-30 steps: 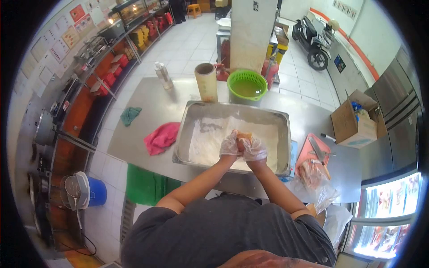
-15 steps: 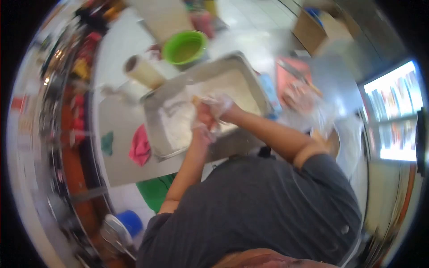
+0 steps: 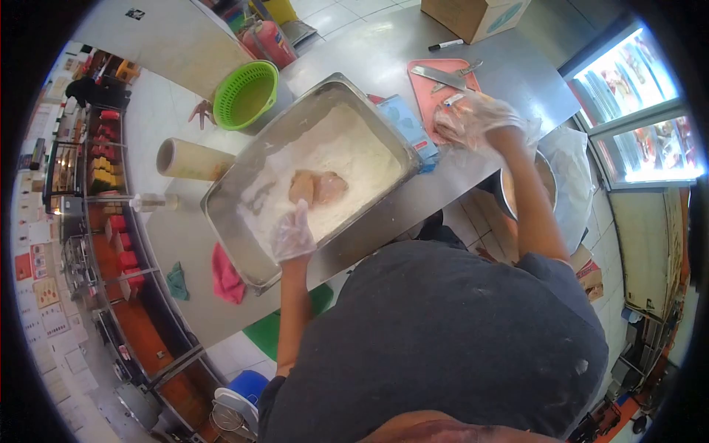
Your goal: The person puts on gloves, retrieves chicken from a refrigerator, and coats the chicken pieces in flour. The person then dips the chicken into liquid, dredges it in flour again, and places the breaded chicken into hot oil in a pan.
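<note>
A metal tray (image 3: 221, 214) with white flour inside stands on the steel table. Pieces of raw meat (image 3: 329, 187) lie on the flour. My left hand (image 3: 293, 233), in a clear plastic glove, is over the tray's near side beside the meat, its fingers apart and nothing held. My right hand (image 3: 493, 118), also gloved, is at a clear plastic bag (image 3: 473, 133) of meat, by a pink tray (image 3: 425, 88) with a knife (image 3: 442, 76) on it. The bag and glove blend, so the right fingers are hard to make out.
A green basket (image 3: 221, 92) and a cardboard tube (image 3: 196, 160) stand behind the tray. Left of it lie pink (image 3: 227, 276) and green (image 3: 176, 282) cloths. Beyond are a marker (image 3: 446, 45) and a box (image 3: 480, 16). A round container (image 3: 545, 184) is below the table's right edge.
The view has turned to the right. The meat that was between both hands now lies on the flour. My right hand has moved right to the bag; my left hand stays over the tray.
</note>
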`<state>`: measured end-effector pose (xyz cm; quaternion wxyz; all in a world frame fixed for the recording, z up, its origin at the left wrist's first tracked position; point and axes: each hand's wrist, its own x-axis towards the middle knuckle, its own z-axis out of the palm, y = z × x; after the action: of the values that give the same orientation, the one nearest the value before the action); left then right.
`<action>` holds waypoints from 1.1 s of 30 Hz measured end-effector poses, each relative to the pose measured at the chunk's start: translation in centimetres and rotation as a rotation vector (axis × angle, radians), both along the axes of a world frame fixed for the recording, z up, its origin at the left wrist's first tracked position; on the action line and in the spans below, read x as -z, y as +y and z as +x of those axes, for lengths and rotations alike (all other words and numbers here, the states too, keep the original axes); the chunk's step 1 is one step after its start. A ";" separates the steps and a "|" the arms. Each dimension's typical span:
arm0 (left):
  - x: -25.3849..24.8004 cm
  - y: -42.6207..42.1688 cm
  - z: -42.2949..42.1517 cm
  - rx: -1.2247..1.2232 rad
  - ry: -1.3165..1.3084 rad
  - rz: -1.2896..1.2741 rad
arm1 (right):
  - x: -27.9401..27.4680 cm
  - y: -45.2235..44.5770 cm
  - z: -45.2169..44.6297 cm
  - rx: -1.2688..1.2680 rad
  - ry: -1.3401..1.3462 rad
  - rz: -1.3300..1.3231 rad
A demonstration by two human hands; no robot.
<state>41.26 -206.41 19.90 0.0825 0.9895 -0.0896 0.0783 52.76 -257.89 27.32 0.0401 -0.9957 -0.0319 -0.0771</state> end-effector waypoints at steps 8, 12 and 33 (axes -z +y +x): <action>-2.8 -3.5 -0.6 -0.262 0.209 -0.152 | 7.0 -8.8 0.2 0.048 0.513 0.059; -0.6 -2.3 -0.6 -0.259 0.212 -0.189 | 10.2 -7.6 2.3 -0.096 0.330 0.222; -2.8 -3.5 -1.0 -0.067 0.112 -0.108 | 7.8 -3.0 0.8 0.187 0.270 0.062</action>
<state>40.24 -209.90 22.74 0.1381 0.9888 -0.0473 0.0303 53.51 -260.92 19.47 0.0676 -0.9939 0.0689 0.0530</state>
